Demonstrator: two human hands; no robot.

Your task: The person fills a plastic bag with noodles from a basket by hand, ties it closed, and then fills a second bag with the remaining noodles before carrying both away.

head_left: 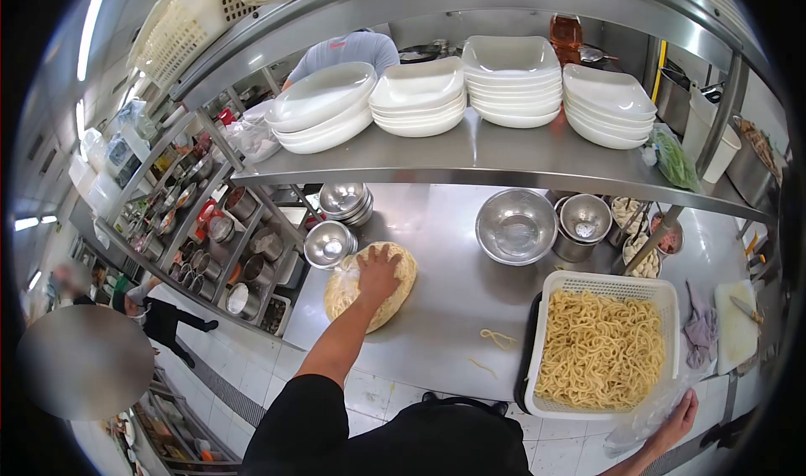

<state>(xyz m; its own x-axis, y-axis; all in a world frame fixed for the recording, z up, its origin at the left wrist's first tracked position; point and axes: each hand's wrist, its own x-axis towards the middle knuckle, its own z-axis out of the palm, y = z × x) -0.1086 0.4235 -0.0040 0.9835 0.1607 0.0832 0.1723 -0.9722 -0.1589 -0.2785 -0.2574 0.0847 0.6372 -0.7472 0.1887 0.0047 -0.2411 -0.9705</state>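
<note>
My left hand (378, 276) lies with its fingers spread on top of a clear plastic bag of noodles (401, 298) at the left of the steel counter (453, 308). At the lower right, my right hand (677, 422) is beside a clear, crumpled plastic bag (642, 417), its fingers curled; whether it grips the bag is unclear. Just above that bag stands a white basket (674, 308) holding loose yellow noodles (600, 350). A few stray noodle strands (497, 338) lie on the counter left of the basket.
Steel bowls (516, 227) stand at the counter's back. White dishes (512, 81) are stacked on the shelf above. A purple cloth (699, 329), cutting board (735, 326) and knife (745, 309) lie right. People (351, 52) stand behind the shelf and at far left.
</note>
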